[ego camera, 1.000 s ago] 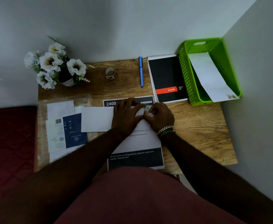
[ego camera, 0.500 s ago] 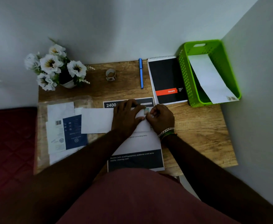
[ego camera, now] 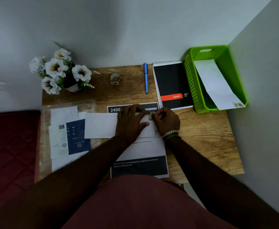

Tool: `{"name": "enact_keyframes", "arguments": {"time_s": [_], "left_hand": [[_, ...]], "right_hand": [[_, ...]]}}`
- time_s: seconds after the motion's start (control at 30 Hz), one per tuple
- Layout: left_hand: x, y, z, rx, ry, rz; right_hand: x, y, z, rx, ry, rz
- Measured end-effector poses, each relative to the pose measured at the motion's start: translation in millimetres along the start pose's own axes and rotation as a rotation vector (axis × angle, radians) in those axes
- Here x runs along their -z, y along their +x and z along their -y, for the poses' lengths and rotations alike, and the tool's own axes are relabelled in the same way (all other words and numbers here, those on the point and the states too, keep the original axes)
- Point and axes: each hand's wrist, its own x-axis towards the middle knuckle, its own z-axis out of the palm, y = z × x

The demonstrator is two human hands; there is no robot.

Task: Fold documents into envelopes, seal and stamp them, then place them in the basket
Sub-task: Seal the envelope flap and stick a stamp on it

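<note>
A white envelope (ego camera: 100, 125) lies flat across a printed document (ego camera: 140, 152) in the middle of the wooden desk (ego camera: 206, 139). My left hand (ego camera: 130, 123) rests flat on the envelope, fingers spread. At the envelope's upper right corner my right hand (ego camera: 166, 122) pinches a small stamp (ego camera: 150, 116) with curled fingers. At the back right stands a green basket (ego camera: 193, 83), and one stamped envelope (ego camera: 216, 85) leans inside it.
A black spiral notepad (ego camera: 171, 83) lies left of the basket, with a blue pen (ego camera: 146, 78) beside it. A small roll of stamps (ego camera: 115, 78) and a pot of white flowers (ego camera: 61, 71) sit at the back. A clear packet of envelopes (ego camera: 69, 136) lies at left.
My right hand's fingers have shifted slightly up at the envelope's corner, and the stamp now shows between the two hands. The left hand stays pressed on the envelope.
</note>
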Motion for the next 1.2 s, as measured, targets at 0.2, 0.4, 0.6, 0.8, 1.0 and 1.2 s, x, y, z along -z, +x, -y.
{"name": "enact_keyframes", "arguments": {"time_s": [0.2, 0.4, 0.6, 0.8, 1.0, 1.2], "left_hand": [[-0.2, -0.4, -1.7, 0.009, 0.008, 0.005], [-1.1, -0.2, -0.2, 0.004, 0.004, -0.002], [-0.5, -1.5, -0.4, 0.002, -0.009, -0.001], [-0.1, -0.7, -1.4, 0.007, 0.001, 0.017], [2.7, -1.5, -2.8, 0.009, -0.033, 0.018], [-0.1, 1.9, 0.5, 0.008, -0.020, 0.011]], "right_hand": [[4.3, 0.2, -4.0, 0.024, 0.024, 0.025], [11.9, -5.6, -12.2, 0.139, 0.048, 0.118], [12.5, -6.6, -11.3, 0.136, 0.081, 0.136], [17.0, -5.8, -9.5, 0.120, 0.104, 0.181], [7.7, -4.7, -0.2, 0.008, 0.089, 0.099], [4.7, -3.2, 7.7, -0.058, 0.042, 0.061]]}}
